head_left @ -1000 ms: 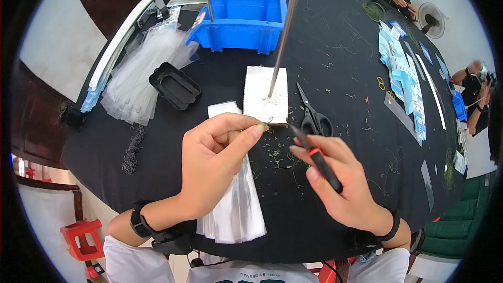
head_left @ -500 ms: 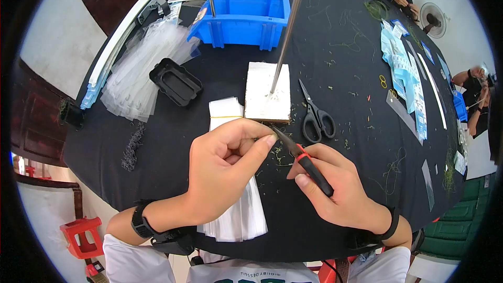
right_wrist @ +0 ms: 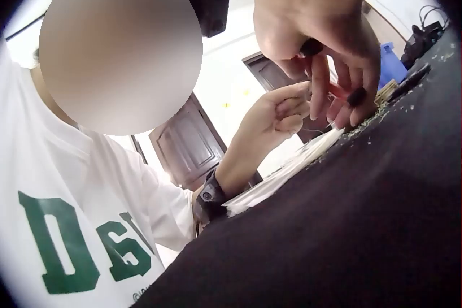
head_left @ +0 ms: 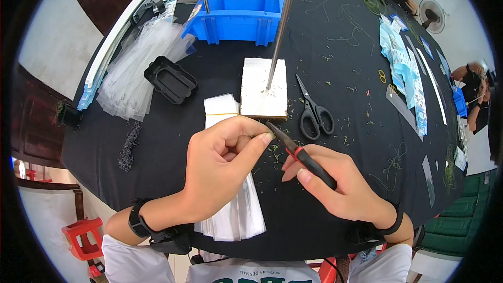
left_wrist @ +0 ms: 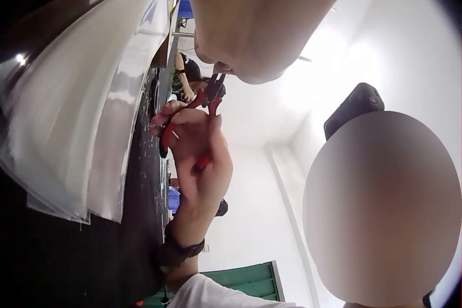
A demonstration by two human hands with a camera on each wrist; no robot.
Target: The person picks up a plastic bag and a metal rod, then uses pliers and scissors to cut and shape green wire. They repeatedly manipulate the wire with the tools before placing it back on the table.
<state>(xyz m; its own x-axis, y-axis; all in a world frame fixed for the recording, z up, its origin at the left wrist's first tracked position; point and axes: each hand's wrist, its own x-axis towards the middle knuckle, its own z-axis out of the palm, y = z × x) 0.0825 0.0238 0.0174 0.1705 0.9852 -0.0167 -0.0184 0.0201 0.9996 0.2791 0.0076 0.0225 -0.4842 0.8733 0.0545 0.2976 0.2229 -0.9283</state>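
My left hand [head_left: 220, 165] pinches a tiny hook between thumb and forefinger, just in front of the white foam block [head_left: 254, 86]. The hook is mostly hidden by the fingertips and the tool. In my right hand [head_left: 346, 186] is a pair of pliers [head_left: 316, 169] with black and red handles, its narrow nose reaching right to the left fingertips. The left wrist view shows the spread red handles of the pliers [left_wrist: 167, 138] within the right hand's fingers. Below the left hand lies a banded stack of clear plastic sleeves [head_left: 236, 217].
Black scissors [head_left: 316, 118] lie right of the block, from which a metal rod [head_left: 280, 39] rises. Green thread scraps litter the black cloth. Behind stand a blue bin [head_left: 241, 26] and a black tray [head_left: 170, 79]; more clear sleeves [head_left: 131, 68] lie at left.
The pliers in my right hand have moved left and up to the left fingertips, where the hook showed earlier. My left hand keeps its pinch, having shifted slightly.
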